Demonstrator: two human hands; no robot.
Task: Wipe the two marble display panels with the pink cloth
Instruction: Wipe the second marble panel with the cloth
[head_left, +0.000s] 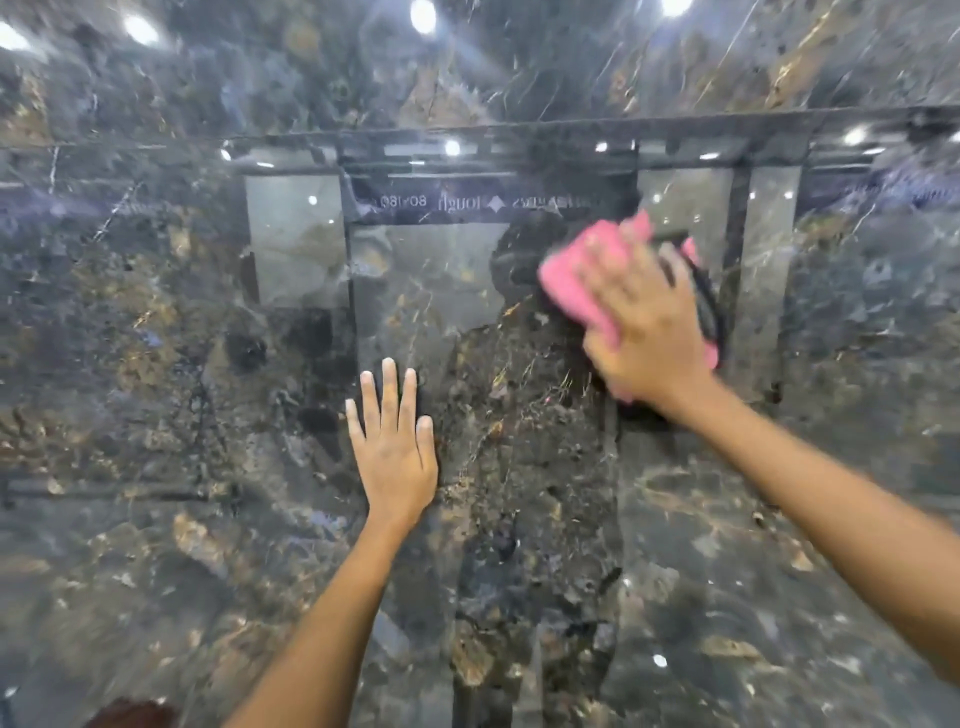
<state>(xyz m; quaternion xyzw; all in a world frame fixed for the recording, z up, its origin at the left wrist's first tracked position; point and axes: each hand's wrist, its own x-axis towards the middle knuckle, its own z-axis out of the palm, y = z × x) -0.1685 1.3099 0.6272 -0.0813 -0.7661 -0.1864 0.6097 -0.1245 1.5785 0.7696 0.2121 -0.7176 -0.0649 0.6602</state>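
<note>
Marble, dark grey w/ gold-brown veins, polished to a mirror: one big upright marble panel (156, 364) fills nearly the whole view. Right hand (649, 332) is spread flat over the pink cloth (576, 280), pressing it against the panel's upper right area; fingers look straight, not clenched, though the hand is motion-blurred. Cloth sticks out past the fingers on the left & top, a bit also at the right edge. Left hand (392, 441) lies flat on the stone, lower & nearer centre, well apart from the cloth, fingers straight & slightly fanned, grip released, holding nothing. Gloss reflects ceiling lights (423, 15) along the top, plus a reflected rack w/ mirrored lettering (441, 202). Second panel: can't tell from here.
</note>
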